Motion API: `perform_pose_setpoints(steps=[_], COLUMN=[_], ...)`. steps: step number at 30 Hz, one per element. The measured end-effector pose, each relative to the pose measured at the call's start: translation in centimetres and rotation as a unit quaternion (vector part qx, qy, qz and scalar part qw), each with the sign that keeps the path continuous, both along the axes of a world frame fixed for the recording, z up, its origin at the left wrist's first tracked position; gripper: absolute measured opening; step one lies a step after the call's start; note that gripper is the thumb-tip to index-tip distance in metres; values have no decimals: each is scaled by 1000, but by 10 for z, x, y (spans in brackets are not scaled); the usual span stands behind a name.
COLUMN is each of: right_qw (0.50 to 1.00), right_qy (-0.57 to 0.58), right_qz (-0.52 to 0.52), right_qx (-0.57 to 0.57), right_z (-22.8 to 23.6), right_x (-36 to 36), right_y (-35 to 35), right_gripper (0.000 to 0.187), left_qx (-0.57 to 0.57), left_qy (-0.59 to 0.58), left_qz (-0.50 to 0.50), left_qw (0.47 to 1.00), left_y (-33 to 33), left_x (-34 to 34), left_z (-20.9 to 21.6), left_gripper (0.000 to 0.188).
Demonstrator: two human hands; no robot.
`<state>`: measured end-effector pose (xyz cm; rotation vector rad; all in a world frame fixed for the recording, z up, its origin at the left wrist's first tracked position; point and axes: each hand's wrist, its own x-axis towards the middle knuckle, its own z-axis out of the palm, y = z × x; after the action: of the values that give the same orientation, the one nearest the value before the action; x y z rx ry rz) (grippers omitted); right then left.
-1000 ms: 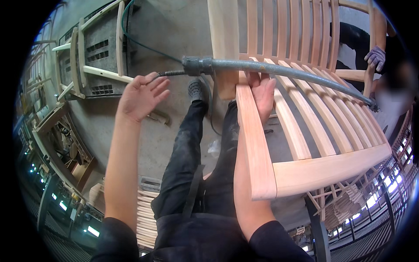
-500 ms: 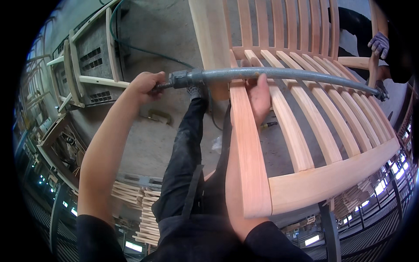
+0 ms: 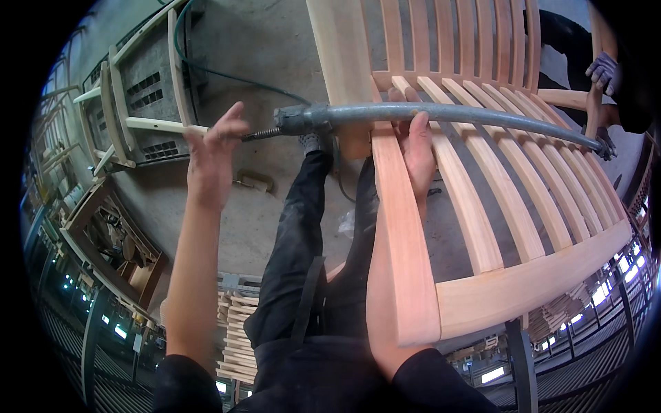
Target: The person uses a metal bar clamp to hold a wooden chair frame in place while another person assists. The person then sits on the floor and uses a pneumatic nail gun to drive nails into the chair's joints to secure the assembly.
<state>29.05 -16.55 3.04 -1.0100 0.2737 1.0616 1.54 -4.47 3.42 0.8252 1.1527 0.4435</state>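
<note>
Grey concrete floor (image 3: 258, 41), green hose (image 3: 255, 84) trailing across, C-shaped clamp (image 3: 265, 180), crumpled clear plastic (image 3: 346, 223)

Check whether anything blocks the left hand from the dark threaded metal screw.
Nothing visible stands between the left hand and that screw, which juts from the left end of the long, curved grey metal clamp bar.

We look down from the head through one fisheye, near the bare left hand (image 3: 210, 164) and bare right hand (image 3: 418, 164).
</note>
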Motion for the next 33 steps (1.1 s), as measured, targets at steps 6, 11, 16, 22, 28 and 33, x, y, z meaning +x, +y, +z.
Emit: perform_pose_setpoints(steps=[6,11,16,22,28,33], right_qw=[1000,1000,1000,998,999,999], right_qy=[9,2,24,14,23,20], right_qz=[-10,16,-7,16,-28,-3], right_qx=[-11,18,19,60,8,43], right_z=[7,6,6,-5,1,-7], right_x=[-1,1,-1,2,-1,0], right_y=[4,3,2,-2,-1,-2], right_gripper=[53,53,53,48,47,45], left_qx=[-55,-187,-202,-439,-482,-472], left_qy=[67,189,279,173,166,167], left_qz=[110,-22,-119,90,76,92], left_qw=[990,964,931,877,857,860], left_y=[-46,-52,-41,-22,0,11], left_x=[5,-16,-12,-4,4,3], left_z=[23,-2,-16,-22,-27,-48], left_gripper=[54,36,42,41,63,50])
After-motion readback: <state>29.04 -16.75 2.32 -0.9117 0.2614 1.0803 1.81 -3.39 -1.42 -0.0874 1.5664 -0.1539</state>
